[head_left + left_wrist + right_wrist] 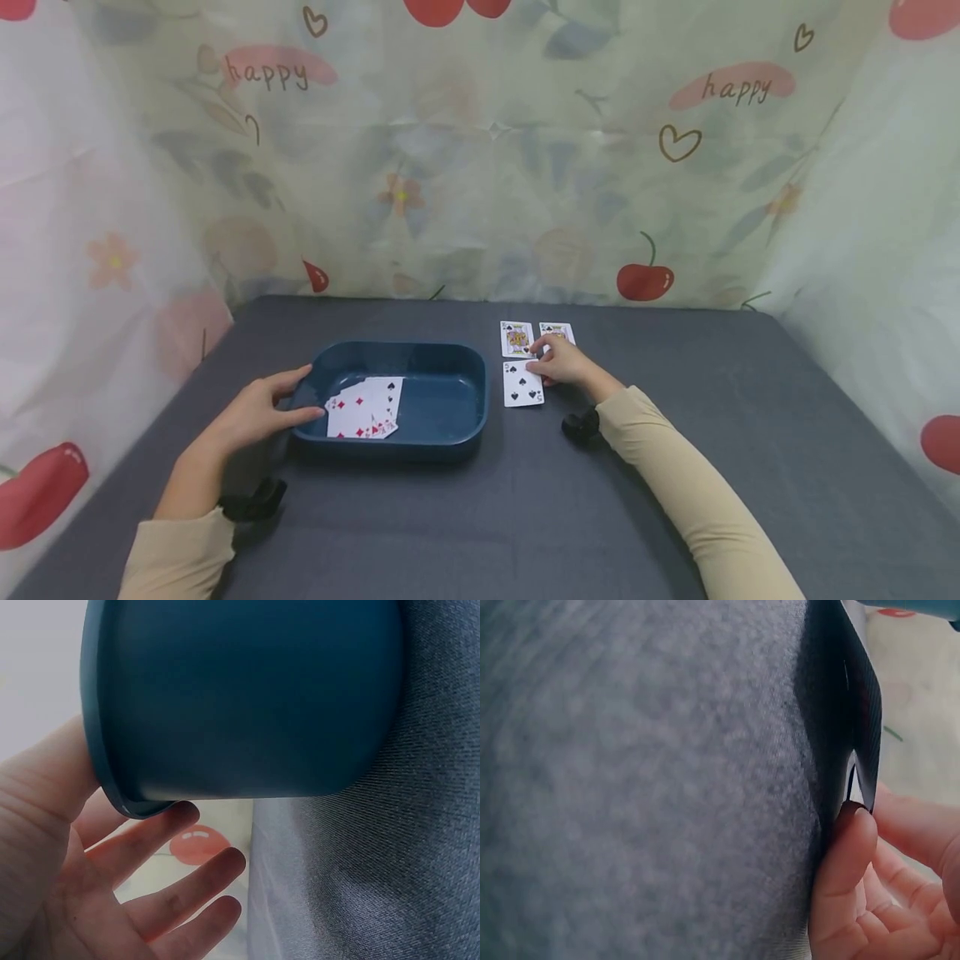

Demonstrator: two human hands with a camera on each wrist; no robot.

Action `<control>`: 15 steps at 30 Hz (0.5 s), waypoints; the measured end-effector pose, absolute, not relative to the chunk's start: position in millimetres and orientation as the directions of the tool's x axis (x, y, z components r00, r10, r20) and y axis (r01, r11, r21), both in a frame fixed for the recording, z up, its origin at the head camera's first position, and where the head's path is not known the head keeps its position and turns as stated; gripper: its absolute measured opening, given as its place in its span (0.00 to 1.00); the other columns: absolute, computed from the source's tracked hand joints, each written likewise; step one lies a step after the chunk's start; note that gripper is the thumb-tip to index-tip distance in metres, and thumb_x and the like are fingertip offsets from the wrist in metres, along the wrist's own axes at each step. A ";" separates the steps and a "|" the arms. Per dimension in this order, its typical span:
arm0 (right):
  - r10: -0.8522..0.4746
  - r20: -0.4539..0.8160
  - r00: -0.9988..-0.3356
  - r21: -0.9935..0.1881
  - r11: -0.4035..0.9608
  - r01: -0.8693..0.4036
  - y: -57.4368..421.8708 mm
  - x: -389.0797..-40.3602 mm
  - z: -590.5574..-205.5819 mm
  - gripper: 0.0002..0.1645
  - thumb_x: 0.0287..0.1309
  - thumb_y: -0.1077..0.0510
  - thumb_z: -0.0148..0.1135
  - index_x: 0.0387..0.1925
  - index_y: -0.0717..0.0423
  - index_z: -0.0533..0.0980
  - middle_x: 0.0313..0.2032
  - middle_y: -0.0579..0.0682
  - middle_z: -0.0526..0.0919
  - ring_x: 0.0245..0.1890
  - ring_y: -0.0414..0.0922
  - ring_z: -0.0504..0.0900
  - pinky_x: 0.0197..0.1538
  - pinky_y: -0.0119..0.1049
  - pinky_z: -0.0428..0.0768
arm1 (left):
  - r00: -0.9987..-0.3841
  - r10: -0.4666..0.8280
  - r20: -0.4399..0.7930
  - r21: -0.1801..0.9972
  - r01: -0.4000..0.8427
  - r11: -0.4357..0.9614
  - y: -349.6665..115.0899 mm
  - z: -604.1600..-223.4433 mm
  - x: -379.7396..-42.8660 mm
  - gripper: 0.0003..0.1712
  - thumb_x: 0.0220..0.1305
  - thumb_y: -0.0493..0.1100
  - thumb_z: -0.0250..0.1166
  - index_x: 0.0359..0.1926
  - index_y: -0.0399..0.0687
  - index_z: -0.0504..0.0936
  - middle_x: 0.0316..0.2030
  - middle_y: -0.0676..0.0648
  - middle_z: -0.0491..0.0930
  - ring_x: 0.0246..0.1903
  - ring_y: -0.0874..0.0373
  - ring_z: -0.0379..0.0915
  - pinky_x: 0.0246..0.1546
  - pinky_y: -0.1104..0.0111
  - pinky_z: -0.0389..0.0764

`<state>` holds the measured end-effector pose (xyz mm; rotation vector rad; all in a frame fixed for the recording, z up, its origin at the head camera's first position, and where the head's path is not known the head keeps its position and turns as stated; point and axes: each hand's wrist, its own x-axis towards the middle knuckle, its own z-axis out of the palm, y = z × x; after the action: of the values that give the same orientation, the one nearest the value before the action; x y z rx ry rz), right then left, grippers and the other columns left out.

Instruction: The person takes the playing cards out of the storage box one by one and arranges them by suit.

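Note:
My left hand (258,408) holds the left end of a dark blue rectangular tray (442,446), thumb and fingers at its rim. In the left wrist view the other fingers spread outside the tray's wall (247,697). Several playing cards (360,410), red and black, lie face up in the tray's left half. To the right of the tray, my right hand (566,365) pinches a spade playing card (521,385) by its right edge. The right wrist view shows that card (868,712) edge-on and bent, raised off the cloth at the fingertips.
Just behind the pinched card lie a king of spades (516,340) and another face card (558,332), the latter partly covered by my right hand. Grey cloth (420,525) covers the table. A patterned curtain (480,167) hangs behind and along both sides.

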<state>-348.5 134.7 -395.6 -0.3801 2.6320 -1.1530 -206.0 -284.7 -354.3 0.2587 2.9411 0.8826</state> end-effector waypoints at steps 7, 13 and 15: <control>-0.300 -0.124 -0.946 -0.712 0.691 -0.125 129.7 -349.3 -396.3 0.21 0.57 0.61 0.60 0.49 0.68 0.67 0.16 0.45 0.71 0.12 0.34 0.70 0.20 0.26 0.74 | -0.985 0.170 -0.016 0.549 0.134 0.825 -285.7 -355.5 -205.5 0.48 0.57 0.57 0.65 0.69 0.36 0.56 0.63 0.25 0.61 0.58 0.30 0.64 0.53 0.43 0.72; -0.269 -0.147 -0.952 -0.697 0.711 -0.093 128.4 -348.4 -396.1 0.21 0.57 0.61 0.60 0.50 0.67 0.67 0.17 0.44 0.71 0.13 0.34 0.71 0.21 0.26 0.75 | -0.986 0.166 -0.018 0.553 0.129 0.823 -285.1 -355.1 -206.6 0.48 0.57 0.57 0.65 0.69 0.37 0.56 0.63 0.26 0.61 0.59 0.30 0.64 0.54 0.43 0.71; -0.262 -0.154 -0.953 -0.703 0.707 -0.081 128.2 -347.8 -395.7 0.21 0.58 0.61 0.59 0.50 0.67 0.66 0.17 0.45 0.72 0.13 0.35 0.71 0.21 0.27 0.77 | -0.986 0.165 -0.021 0.554 0.125 0.823 -285.4 -355.0 -207.0 0.48 0.57 0.58 0.64 0.69 0.37 0.55 0.64 0.26 0.61 0.59 0.30 0.63 0.54 0.42 0.71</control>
<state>-347.8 128.2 -395.7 -0.2733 2.6734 -1.0833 -207.0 -285.4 -355.0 0.2339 2.9337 0.8852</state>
